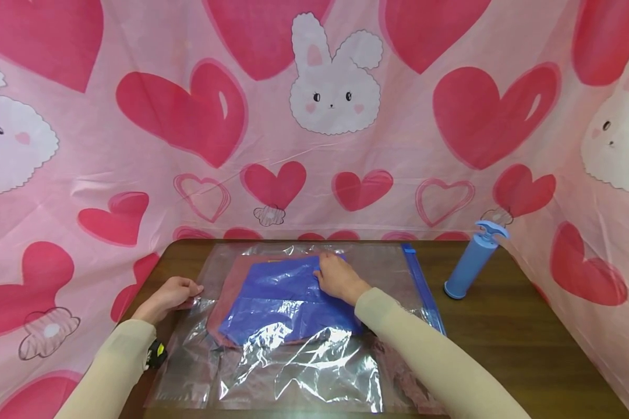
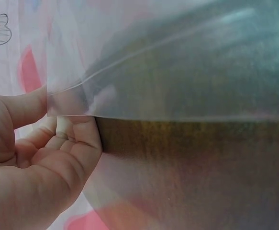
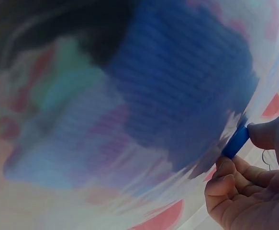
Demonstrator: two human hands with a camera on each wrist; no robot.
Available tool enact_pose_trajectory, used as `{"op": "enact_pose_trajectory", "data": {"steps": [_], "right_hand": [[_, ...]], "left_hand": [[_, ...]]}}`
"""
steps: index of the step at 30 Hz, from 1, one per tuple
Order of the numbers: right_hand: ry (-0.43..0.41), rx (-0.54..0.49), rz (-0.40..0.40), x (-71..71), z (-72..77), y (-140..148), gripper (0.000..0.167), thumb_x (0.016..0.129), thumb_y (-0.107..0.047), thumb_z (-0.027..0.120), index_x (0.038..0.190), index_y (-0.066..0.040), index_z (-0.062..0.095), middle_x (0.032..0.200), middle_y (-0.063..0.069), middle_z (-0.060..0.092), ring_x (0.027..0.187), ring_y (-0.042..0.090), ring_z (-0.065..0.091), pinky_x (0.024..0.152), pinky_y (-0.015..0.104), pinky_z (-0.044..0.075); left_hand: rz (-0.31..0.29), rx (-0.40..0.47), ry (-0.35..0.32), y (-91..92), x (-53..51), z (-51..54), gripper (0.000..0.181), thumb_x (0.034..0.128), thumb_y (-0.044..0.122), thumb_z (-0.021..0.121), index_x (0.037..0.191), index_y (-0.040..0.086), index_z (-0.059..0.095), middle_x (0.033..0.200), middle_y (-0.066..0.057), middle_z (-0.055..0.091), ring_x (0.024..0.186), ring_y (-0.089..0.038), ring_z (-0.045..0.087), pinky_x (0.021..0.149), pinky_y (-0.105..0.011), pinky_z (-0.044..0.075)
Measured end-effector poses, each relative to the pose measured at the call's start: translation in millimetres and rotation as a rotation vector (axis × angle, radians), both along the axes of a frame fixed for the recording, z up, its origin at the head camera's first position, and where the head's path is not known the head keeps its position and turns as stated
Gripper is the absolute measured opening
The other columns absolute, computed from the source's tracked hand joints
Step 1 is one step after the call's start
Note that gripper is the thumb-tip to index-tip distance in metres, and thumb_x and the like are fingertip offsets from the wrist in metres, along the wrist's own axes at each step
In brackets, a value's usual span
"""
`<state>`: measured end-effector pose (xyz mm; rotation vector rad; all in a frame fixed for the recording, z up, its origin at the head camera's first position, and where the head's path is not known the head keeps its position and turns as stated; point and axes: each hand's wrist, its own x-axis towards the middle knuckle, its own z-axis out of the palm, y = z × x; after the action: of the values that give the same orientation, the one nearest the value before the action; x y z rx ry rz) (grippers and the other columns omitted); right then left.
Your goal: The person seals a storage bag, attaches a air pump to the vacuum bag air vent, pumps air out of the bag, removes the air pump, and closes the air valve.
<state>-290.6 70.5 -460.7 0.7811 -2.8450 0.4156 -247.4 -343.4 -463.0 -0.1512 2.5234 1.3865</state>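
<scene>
A large clear plastic bag [image 1: 188, 349] lies flat on the table, with a folded blue item [image 1: 272, 291] and a reddish one [image 1: 233, 279] showing through it. At the bag's left edge, my left hand [image 1: 170, 294] pinches the film; in the left wrist view the thumb of that hand [image 2: 39, 158] lies at the edge of the film [image 2: 177, 72], with fingers curled below. Over the blue item's upper right part is my right hand [image 1: 340, 279]. The right wrist view shows this hand [image 3: 254, 177] pinching a small blue piece [image 3: 236, 143] at the plastic.
A blue hand pump [image 1: 472, 265] stands on the brown table [image 1: 534, 349] to the right of the bag. A blue zip strip [image 1: 424, 285] runs down the bag's right side. Pink heart-and-rabbit cloth [image 1: 335, 151] hangs behind and at both sides.
</scene>
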Motion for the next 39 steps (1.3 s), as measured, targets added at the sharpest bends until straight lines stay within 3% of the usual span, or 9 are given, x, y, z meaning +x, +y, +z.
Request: {"op": "enact_pose_trajectory", "data": {"steps": [12,25,39], "right_hand": [[0.026,0.033,0.033,-0.3,1.6,1.8,0.027,0.1,-0.016,0.072,0.11,0.008,0.063,0.108,0.023,0.066,0.103,0.039,0.069,0.093,0.049,0.057],[0.013,0.046,0.066,-0.2,3.8,5.0,0.021,0.1,-0.013,0.071,0.105,0.005,0.062,0.105,0.021,0.065,0.104,0.038,0.067,0.092,0.05,0.057],[-0.027,0.066,0.088,1.2,6.4,6.1,0.023,0.102,-0.014,0.07,0.109,0.005,0.059,0.109,0.021,0.063,0.106,0.038,0.066,0.091,0.051,0.058]], "left_hand": [[-0.001,0.017,0.0,-0.3,-0.7,1.4,0.026,0.1061,0.007,0.059,0.084,-0.003,0.067,0.079,-0.005,0.054,0.075,-0.019,0.055,0.069,-0.026,0.057],[-0.01,0.035,-0.003,-0.7,-2.1,0.2,0.026,0.1063,0.007,0.059,0.083,-0.003,0.066,0.078,-0.004,0.053,0.074,-0.019,0.055,0.068,-0.027,0.057],[0.001,0.028,-0.007,-0.7,-1.0,-0.3,0.025,0.1066,0.008,0.059,0.086,-0.005,0.067,0.08,-0.006,0.053,0.076,-0.021,0.054,0.07,-0.028,0.057]]}}
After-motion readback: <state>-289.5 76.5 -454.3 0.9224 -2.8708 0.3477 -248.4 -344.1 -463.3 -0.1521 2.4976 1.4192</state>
